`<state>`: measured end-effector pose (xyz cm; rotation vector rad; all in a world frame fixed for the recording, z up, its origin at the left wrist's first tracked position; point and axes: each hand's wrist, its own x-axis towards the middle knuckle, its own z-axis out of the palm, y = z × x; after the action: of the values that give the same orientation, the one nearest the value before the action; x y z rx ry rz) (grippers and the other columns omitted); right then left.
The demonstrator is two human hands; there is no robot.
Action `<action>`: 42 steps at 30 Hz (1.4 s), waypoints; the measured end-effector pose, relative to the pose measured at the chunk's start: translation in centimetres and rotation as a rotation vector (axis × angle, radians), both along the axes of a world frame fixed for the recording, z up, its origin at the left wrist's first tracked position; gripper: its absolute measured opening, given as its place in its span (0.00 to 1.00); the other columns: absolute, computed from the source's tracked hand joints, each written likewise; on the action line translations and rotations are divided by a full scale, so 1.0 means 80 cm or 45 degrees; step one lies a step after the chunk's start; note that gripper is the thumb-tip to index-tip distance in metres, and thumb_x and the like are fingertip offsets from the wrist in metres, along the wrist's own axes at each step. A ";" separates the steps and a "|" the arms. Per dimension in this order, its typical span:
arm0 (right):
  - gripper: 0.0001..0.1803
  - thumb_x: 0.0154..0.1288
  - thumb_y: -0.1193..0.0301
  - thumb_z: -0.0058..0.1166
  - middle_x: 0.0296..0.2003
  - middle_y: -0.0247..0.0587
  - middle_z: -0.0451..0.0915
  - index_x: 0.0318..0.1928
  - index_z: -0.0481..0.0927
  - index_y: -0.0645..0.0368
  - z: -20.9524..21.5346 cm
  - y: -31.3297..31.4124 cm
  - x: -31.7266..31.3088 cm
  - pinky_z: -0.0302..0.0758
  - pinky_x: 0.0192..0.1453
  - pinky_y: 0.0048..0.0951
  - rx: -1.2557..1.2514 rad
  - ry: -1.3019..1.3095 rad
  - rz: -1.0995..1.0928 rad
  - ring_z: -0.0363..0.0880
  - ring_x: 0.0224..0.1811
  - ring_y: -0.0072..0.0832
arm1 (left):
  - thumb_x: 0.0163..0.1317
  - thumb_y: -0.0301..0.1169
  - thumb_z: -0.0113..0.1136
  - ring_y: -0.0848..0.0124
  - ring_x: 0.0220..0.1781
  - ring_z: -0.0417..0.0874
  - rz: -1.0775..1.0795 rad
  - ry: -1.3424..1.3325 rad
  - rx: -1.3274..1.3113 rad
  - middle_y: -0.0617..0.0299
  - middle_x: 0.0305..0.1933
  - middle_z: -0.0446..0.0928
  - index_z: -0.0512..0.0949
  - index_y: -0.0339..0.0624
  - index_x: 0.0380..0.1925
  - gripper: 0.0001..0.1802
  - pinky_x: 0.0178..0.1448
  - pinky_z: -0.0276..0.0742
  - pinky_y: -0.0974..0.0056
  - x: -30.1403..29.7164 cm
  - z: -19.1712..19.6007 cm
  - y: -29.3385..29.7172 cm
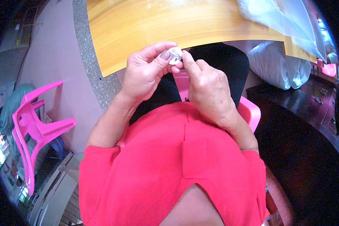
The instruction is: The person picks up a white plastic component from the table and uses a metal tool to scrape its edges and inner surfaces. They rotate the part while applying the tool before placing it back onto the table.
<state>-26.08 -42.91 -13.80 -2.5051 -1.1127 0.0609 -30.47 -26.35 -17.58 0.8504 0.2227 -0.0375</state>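
A small round white piece [174,55], partly shiny and with a small reddish mark, is up between my hands, just off the table's near edge. My left hand [147,69] pinches it, the thumb across its face and the fingers behind. My right hand [211,84] is closed, its index fingertip against the piece's right edge; its thumb and other fingers are mostly hidden. Whether the piece is a cap, a roll or something else cannot be made out.
A yellow wood-grain table [158,26] lies in front. Clear plastic sheeting [282,22] covers its right corner, above a stuffed white translucent bag [275,64]. A pink plastic chair [37,124] stands at the left by a pale wall. Another pink chair [249,113] shows behind my right forearm.
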 end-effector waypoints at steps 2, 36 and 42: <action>0.19 0.58 0.74 0.48 0.23 0.43 0.74 0.51 0.71 0.66 0.001 0.001 -0.001 0.77 0.25 0.34 -0.027 -0.021 0.007 0.80 0.24 0.36 | 0.67 0.24 0.51 0.68 0.39 0.82 -0.006 -0.018 0.024 0.50 0.42 0.79 0.74 0.30 0.50 0.14 0.43 0.81 0.67 0.000 -0.001 -0.001; 0.11 0.65 0.64 0.46 0.18 0.37 0.74 0.30 0.74 0.58 0.007 -0.013 0.002 0.75 0.19 0.28 -0.271 -0.323 0.021 0.79 0.20 0.27 | 0.68 0.25 0.49 0.64 0.37 0.81 -0.132 0.028 -0.029 0.49 0.41 0.79 0.74 0.28 0.50 0.14 0.43 0.80 0.63 0.006 -0.008 -0.014; 0.10 0.64 0.67 0.46 0.19 0.39 0.76 0.30 0.76 0.59 0.016 -0.012 0.011 0.76 0.20 0.29 -0.304 -0.206 0.142 0.80 0.20 0.28 | 0.65 0.23 0.53 0.66 0.35 0.81 -0.098 -0.050 0.168 0.49 0.40 0.80 0.75 0.28 0.48 0.13 0.42 0.80 0.66 0.002 -0.015 -0.014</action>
<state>-25.22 -43.88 -12.54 -2.6935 -1.3834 0.0235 -30.30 -27.49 -18.82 0.9897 0.1566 -0.0783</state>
